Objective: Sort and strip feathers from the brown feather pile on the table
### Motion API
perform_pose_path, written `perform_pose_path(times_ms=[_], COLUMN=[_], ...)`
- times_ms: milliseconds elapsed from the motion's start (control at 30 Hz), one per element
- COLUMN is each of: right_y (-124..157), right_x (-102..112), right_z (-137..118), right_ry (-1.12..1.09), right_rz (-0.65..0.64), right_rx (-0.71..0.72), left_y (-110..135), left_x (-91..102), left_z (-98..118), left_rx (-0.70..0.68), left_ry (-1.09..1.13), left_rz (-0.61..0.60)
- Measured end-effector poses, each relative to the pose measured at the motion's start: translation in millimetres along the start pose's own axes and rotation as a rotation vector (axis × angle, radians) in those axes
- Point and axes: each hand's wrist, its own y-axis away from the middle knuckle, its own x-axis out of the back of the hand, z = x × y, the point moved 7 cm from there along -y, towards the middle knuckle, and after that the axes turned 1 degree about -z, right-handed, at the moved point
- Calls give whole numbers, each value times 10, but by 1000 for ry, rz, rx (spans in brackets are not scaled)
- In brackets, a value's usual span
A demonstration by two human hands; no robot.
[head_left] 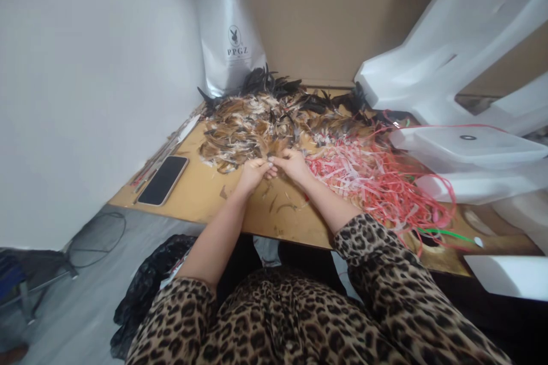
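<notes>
My left hand [257, 174] and my right hand [291, 165] meet at the front of the feather pile, fingertips pinched close together. Between them is a small tuft of brown feathers [277, 146], its tips fanning away from me; my fingers cover the quill ends. Just beyond spreads a heap of brown, cream and black feathers [233, 128]. Beside my right hand lies a tangle of red and pink ribbon strips [372, 182]. A few loose feather bits [282, 199] are scattered on the wooden tabletop [257, 219] below my wrists.
A phone [164, 181] lies at the left near thin sticks along the wall. Behind the feathers stands a white bag [233, 40]. On the right is a white sewing machine [411, 74], with a green strip [454, 235] near its base. A black plastic bag [145, 279] sits on the floor.
</notes>
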Motion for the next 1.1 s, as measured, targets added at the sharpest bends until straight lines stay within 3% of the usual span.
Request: perform_pose_path(times_ms=[133, 267, 500, 600, 867, 967, 1100], right_y=[-44, -83, -20, -15, -82, -82, -55], right_x=[83, 520, 1106, 1152, 1052, 1078, 1153], right_z=[-155, -368, -311, -197, 38, 28, -119], right_ry=[79, 218, 825, 1019, 1264, 1197, 864], right_rz=[-98, 5, -79, -110, -134, -116, -44], right_rx=[17, 50, -52, -92, -167, -145, -96], left_y=[9, 13, 14, 13, 15, 6, 5], left_x=[36, 82, 102, 83, 65, 63, 56], left_z=[-5, -10, 3, 4, -2, -9, -3], left_rx=[33, 52, 47, 45, 57, 47, 31], left_ry=[71, 195, 337, 368, 366, 364, 384], left_rz=[32, 80, 111, 87, 52, 33, 14])
